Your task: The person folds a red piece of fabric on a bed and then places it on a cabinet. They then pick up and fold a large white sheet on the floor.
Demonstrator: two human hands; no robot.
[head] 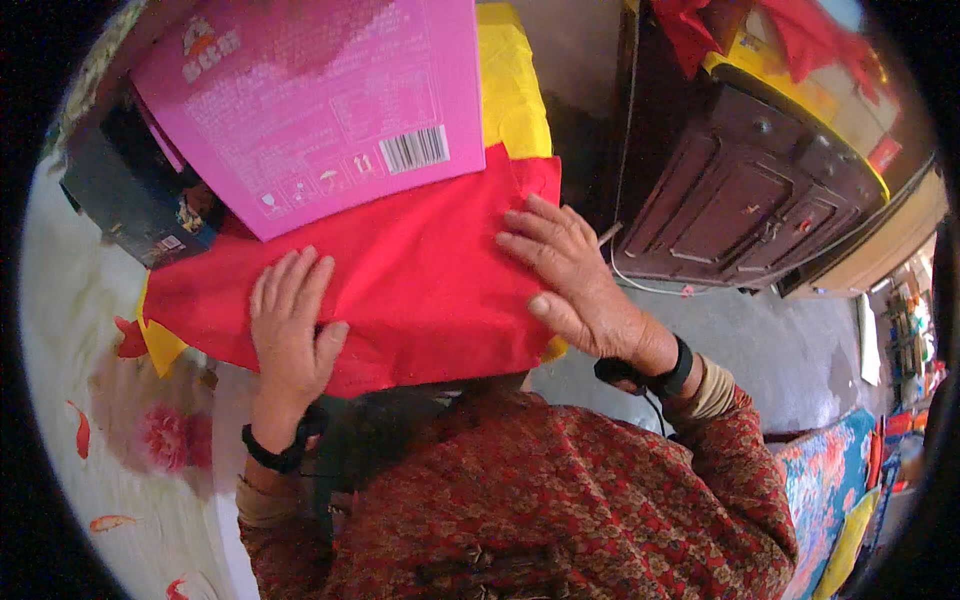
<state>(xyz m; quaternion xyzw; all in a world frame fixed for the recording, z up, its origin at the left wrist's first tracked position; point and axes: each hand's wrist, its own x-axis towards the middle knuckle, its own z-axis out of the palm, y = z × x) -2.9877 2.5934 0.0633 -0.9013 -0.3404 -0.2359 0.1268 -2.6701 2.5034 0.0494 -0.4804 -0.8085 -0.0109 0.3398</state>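
Note:
A red cloth lies spread in front of me, with slight folds across it. Flat on its left part rests my left hand, thumb apart from the fingers. My right hand is laid over the cloth's right side, fingers spread, gripping nothing. A large pink box with a barcode and printed writing stands on the cloth's far part. From under the red cloth, yellow cloth shows at the far right, and a yellow corner pokes out at the left. What supports the cloth is mostly hidden.
A dark box stands left of the pink one. At the left is a pale surface printed with fish and a flower. A dark wooden cabinet stands at the right, with a white cable near the grey floor.

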